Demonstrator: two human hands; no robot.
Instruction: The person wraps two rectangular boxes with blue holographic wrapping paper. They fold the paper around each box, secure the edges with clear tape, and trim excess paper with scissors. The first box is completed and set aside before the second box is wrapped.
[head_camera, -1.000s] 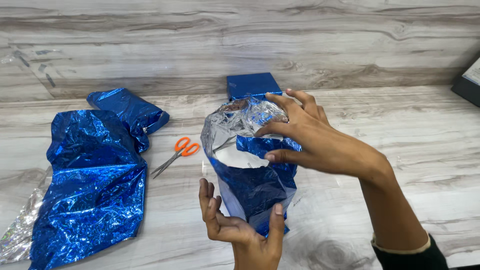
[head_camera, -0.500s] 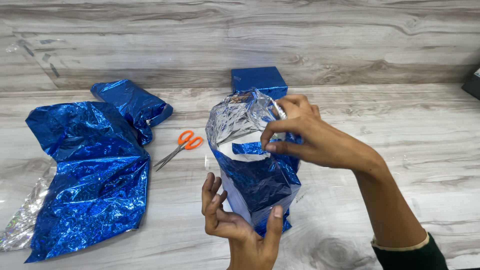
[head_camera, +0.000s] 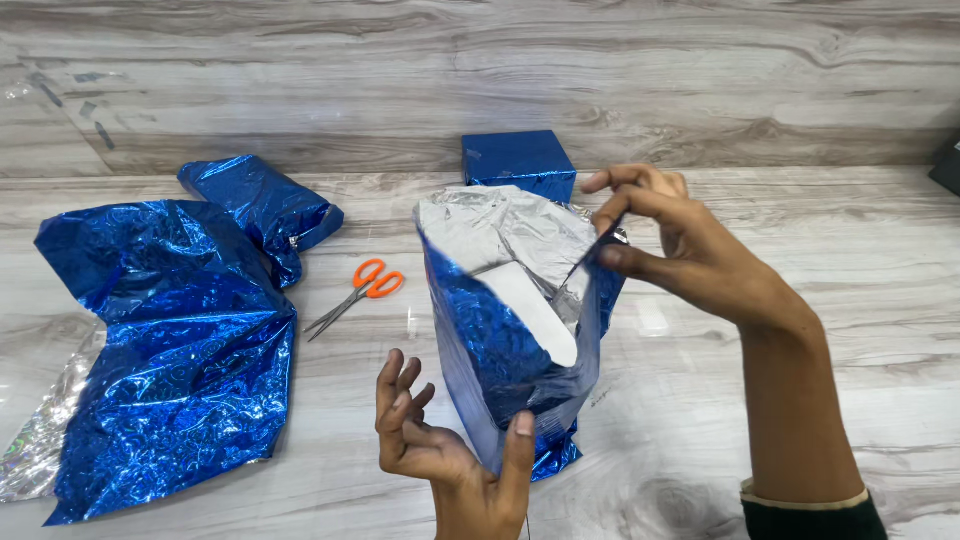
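Note:
A sheet of shiny blue foil paper (head_camera: 490, 345) with a silver inside stands upright around a white flat object (head_camera: 530, 305) in the middle of the wooden table (head_camera: 780, 240). My right hand (head_camera: 690, 255) pinches the foil's upper right edge between thumb and forefinger and holds it up. My left hand (head_camera: 430, 455) is at the near bottom corner. Its thumb presses on the blue foil there, while its fingers curl loosely to the left of the foil.
A large crumpled blue foil sheet (head_camera: 180, 340) lies at the left, with a blue foil bundle (head_camera: 265, 205) behind it. Orange-handled scissors (head_camera: 360, 290) lie between them and the foil I hold. A blue wrapped box (head_camera: 518, 160) stands against the wall; a dark object (head_camera: 950, 165) is at the right edge.
My right hand has moved from the top of the foil to its right edge and lifted it, opening the sheet so the silver inside shows. My left hand has stayed at the bottom corner.

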